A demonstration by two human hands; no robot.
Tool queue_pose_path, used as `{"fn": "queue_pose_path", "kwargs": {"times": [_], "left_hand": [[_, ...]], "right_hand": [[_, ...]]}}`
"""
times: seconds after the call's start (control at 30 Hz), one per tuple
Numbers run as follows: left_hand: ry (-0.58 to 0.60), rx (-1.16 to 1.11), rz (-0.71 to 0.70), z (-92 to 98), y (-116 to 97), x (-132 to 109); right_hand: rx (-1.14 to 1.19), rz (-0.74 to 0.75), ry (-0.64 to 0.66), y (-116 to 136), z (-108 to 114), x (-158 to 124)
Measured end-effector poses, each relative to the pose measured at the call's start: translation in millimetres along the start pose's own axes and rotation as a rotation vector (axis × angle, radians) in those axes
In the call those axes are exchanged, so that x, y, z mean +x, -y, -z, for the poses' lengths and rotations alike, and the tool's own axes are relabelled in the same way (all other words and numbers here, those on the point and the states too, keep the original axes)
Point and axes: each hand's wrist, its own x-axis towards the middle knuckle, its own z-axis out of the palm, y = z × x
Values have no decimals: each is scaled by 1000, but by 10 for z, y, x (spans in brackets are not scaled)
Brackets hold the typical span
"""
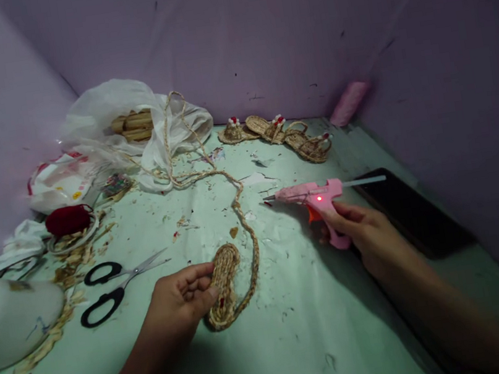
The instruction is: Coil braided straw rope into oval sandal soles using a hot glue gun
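Observation:
My left hand point(184, 300) pinches the left edge of a small oval sole point(225, 272) coiled from braided straw. From the sole's lower end a long straw braid point(253, 243) curves up the right side and runs back toward a plastic bag. In my right hand point(353, 221) is a pink glue gun point(310, 190), gripped by its handle, its nozzle pointing left above the table. A clear glue stick point(365, 181) juts from its back, and a red light glows on its body. Gun and sole are apart.
Black-handled scissors point(118, 284) lie open left of my left hand. Behind are a white plastic bag point(109, 98), dark red yarn point(68, 221) and several finished straw slippers point(269, 129). A white rounded vessel point(11, 322) stands at left, a dark phone-like slab point(417, 212) at right.

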Motion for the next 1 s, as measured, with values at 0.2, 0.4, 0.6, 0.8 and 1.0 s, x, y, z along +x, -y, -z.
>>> {"fn": "queue_pose_path", "kwargs": {"times": [0.2,0.4,0.6,0.8,1.0], "left_hand": [[-30,93,-38,-41,13,-31],[39,99,-29,-14,-21,-18],[77,219,-25,-6,-43,-17],[6,274,9,-44,-69,-18],[77,399,-203,-6,-4,-17]], "right_hand": [[-124,26,-165,102,36,532],[-470,207,-223,283,-47,444],[-831,940,497,366,-498,-21],[-901,967,903,273,-660,-71],[-932,1059,830,144,-607,-252]]}}
